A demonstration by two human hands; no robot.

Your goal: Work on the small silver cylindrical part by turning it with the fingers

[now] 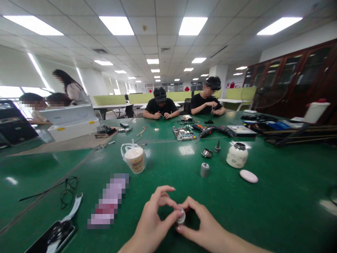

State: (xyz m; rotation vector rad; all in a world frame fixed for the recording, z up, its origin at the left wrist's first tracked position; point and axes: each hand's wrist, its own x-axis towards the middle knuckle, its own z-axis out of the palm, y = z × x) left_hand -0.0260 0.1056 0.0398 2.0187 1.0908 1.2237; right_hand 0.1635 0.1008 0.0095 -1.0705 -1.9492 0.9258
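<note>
My left hand (155,216) pinches a small round silvery part (181,217) between thumb and fingertip, with its other fingers raised and curled. From the other side, the thumb and fingers of my right hand (204,221) close around the same part, low over the green table. Fingers cover much of it, so its exact kind cannot be told. Beyond my hands stands a grey metal cylinder (204,170). Farther back are a dark open metal ring (207,153) and a dark stepped shaft piece (217,146).
A cream jar (237,155) and pale oval lid (249,176) are at right. A bagged cup (135,159), eyeglasses (68,191) and wristwatch (61,226) are at left. Farther off lie a circuit board (183,133) and power drill (206,131); two people (161,107) sit opposite.
</note>
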